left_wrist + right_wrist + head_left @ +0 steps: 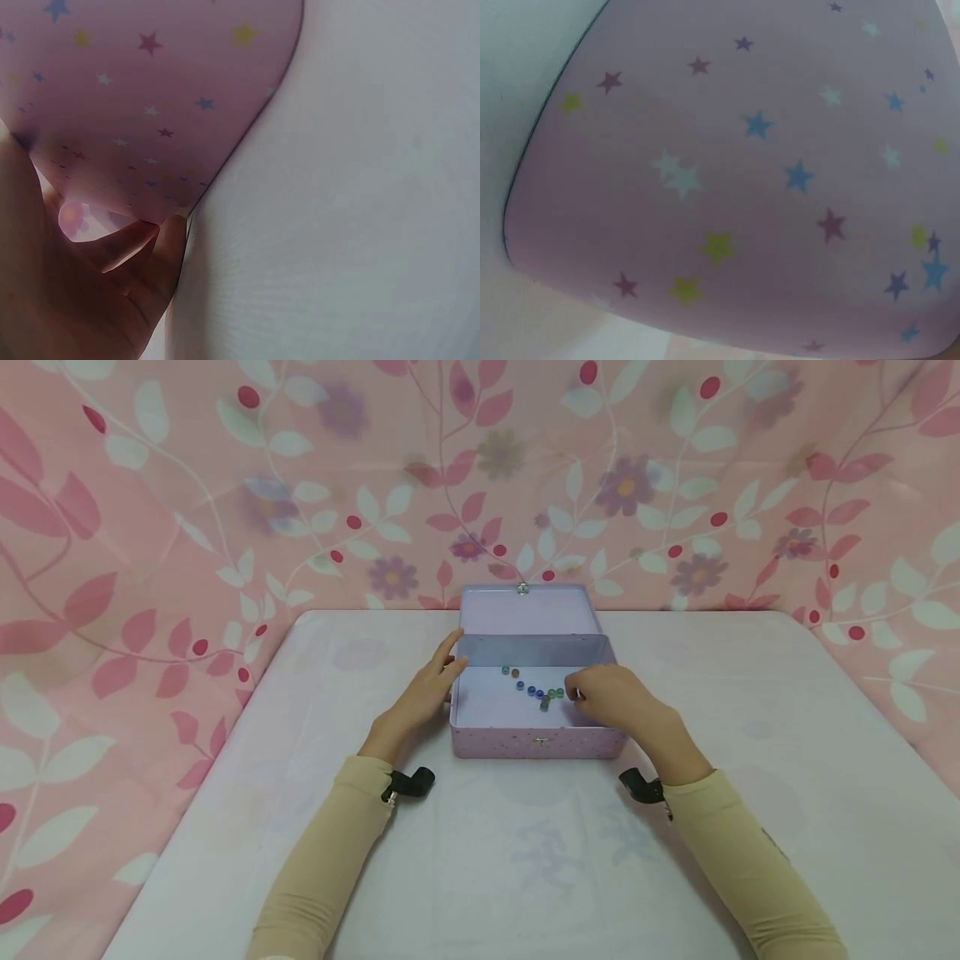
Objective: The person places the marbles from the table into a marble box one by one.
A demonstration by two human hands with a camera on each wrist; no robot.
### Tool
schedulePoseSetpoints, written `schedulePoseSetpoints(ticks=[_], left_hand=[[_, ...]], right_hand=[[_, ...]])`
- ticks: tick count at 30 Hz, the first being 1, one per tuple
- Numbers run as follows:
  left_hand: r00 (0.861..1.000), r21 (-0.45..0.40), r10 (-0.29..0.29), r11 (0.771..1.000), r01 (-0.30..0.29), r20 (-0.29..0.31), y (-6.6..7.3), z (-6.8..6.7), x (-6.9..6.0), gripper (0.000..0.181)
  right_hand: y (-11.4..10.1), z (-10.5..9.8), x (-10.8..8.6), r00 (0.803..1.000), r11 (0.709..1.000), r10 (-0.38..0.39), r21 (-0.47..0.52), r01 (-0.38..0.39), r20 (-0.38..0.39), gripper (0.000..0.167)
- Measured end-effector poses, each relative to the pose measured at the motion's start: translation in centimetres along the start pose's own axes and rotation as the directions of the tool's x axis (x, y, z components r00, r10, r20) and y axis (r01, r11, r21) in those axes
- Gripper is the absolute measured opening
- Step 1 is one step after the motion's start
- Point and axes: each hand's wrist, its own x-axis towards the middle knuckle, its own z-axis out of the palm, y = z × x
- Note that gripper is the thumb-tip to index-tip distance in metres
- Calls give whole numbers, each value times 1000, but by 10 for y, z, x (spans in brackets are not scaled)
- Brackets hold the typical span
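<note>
A pink tin box [540,743], patterned with small stars, stands on the table with its hinged lid raised. Several glass marbles [540,693], blue, green and brown, lie in a loose row on its floor. At the box's left wall, my left hand [426,692] grips the side, thumb at the rim and other fingers along the outside. Inside the right part of the box is my right hand [611,693], fingers bent downward beside the green marbles. Its fingertips are hidden, so whether they pinch a marble cannot be seen. The right wrist view shows only the starred tin wall [742,187].
The raised lid [531,612] leans back at the far edge of the table. A white cloth [480,852] covers the tabletop. Behind it hangs a pink flowered curtain [420,460]. Black wrist cameras [412,782] sit at both cuffs.
</note>
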Motion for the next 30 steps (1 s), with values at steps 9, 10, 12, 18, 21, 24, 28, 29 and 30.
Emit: schedulePoseSetpoints(ticks=[9,10,12,18,21,24,28,29,30], left_hand=[[1000,6,9,1000,-9,-8,-1,-1,0,59],[1000,6,8,1000,-8,-8,-1,-1,0,58],[1000,6,7,1000,-7,-6,-1,-1,0,58],[1000,4,15,1000,-15,6,1,0,0,58],[1000,7,14,1000,-14,11,1,0,0,58],[1000,10,13,1000,-13,9,2,-1,1,59],[1000,12,7,1000,-7,6,2,-1,1,60],[1000,14,3,1000,-3,7,2,-1,1,60],[1000,15,1,1000,-1,6,2,-2,1,61]], right_hand=[[2,-2,0,1000,999,2,51,-3,9,13],[3,-3,-1,1000,997,-3,79,3,6,14],[6,-7,-3,1000,989,-7,144,7,-1,16],[16,-24,-10,998,967,2,254,15,-67,18],[22,-33,-14,993,961,8,274,25,-120,19],[30,-40,-20,987,958,34,286,12,-155,20],[42,-48,-29,982,956,87,292,-36,-166,21],[45,-49,-31,981,956,100,290,-49,-165,21],[48,-51,-33,981,956,112,287,-62,-161,21]])
